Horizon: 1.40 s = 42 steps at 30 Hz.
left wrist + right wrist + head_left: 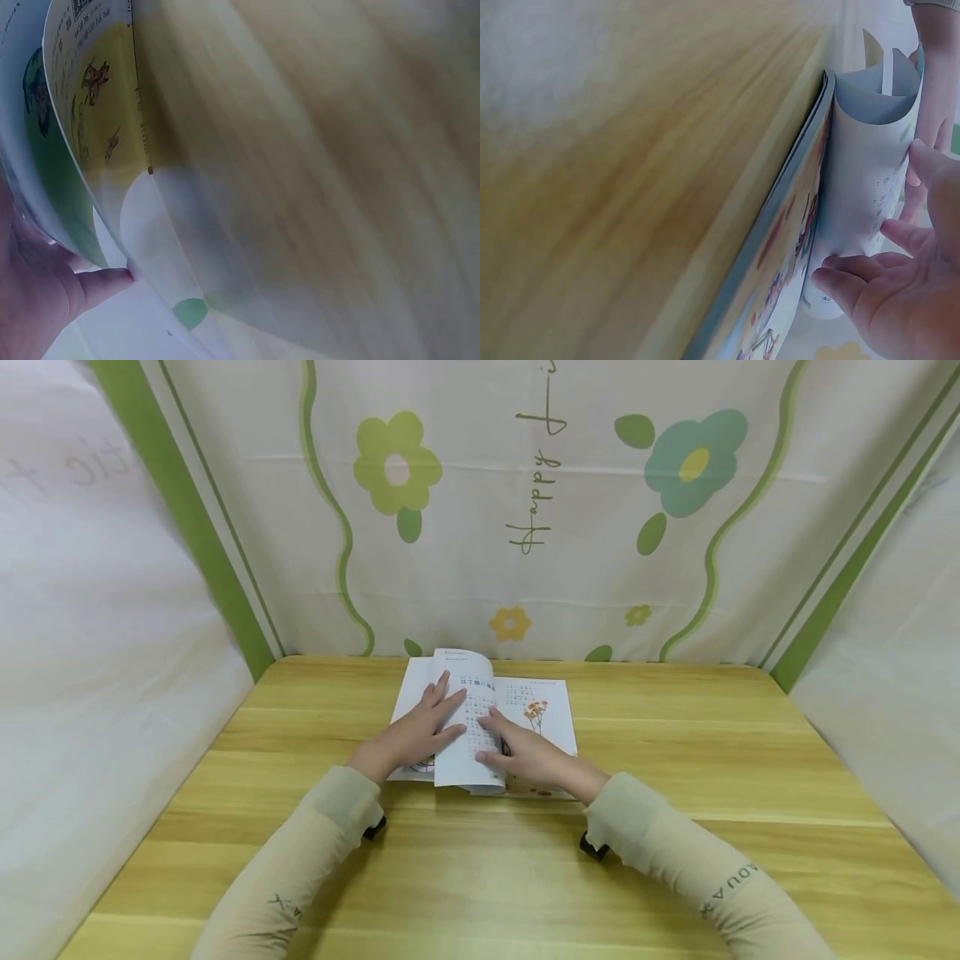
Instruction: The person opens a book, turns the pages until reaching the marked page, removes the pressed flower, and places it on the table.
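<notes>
An open printed book (551, 714) lies on the wooden table, one page (461, 764) standing up in a curl near its middle. Against the left side of that page is my left hand (412, 733), its fingers spread and fairly straight. In the left wrist view, the thumb (105, 283) touches the edge of a curled page (112, 112). My right hand (536, 756) lies over the right half, its fingertips touching the curl. The right wrist view has that hand (900, 292) beside the rolled page (866, 165), fingers lightly bent against the paper.
The wooden table (480, 877) spreads around the book on all sides. A white cloth with printed flowers (397, 464) hangs behind its far edge, and pale cloth walls (97, 635) stand left and right. Dark wrist cameras (594, 847) sit under the sleeves.
</notes>
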Available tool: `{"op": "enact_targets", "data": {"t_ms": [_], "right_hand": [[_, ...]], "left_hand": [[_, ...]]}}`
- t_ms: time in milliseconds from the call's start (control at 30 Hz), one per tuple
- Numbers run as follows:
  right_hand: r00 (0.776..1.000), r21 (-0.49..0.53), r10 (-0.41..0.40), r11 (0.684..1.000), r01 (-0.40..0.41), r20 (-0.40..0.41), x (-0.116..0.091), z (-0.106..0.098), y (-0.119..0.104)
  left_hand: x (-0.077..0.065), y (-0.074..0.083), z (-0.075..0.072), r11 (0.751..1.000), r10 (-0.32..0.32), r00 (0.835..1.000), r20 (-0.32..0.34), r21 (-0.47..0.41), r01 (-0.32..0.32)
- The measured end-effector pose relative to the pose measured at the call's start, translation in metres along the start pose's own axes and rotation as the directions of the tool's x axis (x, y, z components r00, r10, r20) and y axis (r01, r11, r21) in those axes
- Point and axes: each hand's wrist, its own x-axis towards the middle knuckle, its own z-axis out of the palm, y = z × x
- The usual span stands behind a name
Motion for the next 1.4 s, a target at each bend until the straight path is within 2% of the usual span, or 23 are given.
{"op": "enact_targets", "data": {"t_ms": [267,400,567,700,900,1000,1167,1267,1400], "right_hand": [[0.998,-0.019,-0.033,0.999,0.033,0.044,0.002,0.003,0.002],[0.998,-0.019,-0.033,0.999,0.035,0.061,0.002,0.003,0.002],[0.998,-0.038,-0.031,0.999,0.034,0.06,0.001,0.0,0.002],[0.999,-0.042,-0.032,0.999,0.033,0.025,-0.001,-0.004,0.006],[0.998,-0.021,0.009,1.0,-0.01,-0.056,-0.006,-0.011,0.014],[0.994,-0.019,0.017,1.0,-0.019,-0.11,-0.01,-0.017,0.018],[0.988,-0.017,0.031,0.999,-0.034,-0.154,-0.015,-0.026,0.026],[0.983,-0.008,0.056,0.998,-0.058,-0.172,-0.017,-0.03,0.031],[0.971,0.0,0.087,0.996,-0.09,-0.221,-0.018,-0.035,0.038]], "left_hand": [[0.002,0.009,-0.001,0.987,-0.028,0.998,0.061,0.158,0.018],[0.002,0.011,0.001,0.982,-0.05,0.994,0.093,0.189,0.032],[0.002,0.013,0.001,0.98,-0.035,0.996,0.083,0.197,0.018],[0.004,0.013,0.001,0.978,-0.033,0.997,0.075,0.21,0.017],[0.004,0.01,-0.002,0.977,-0.079,0.994,0.072,0.203,0.063],[0.003,0.008,-0.005,0.981,-0.105,0.992,0.072,0.173,0.091],[0.0,0.004,-0.008,0.983,-0.142,0.987,0.079,0.131,0.131],[-0.001,0.002,-0.008,0.986,-0.136,0.986,0.094,0.108,0.126],[-0.003,0.0,-0.007,0.993,-0.083,0.988,0.131,0.091,0.071]]}}
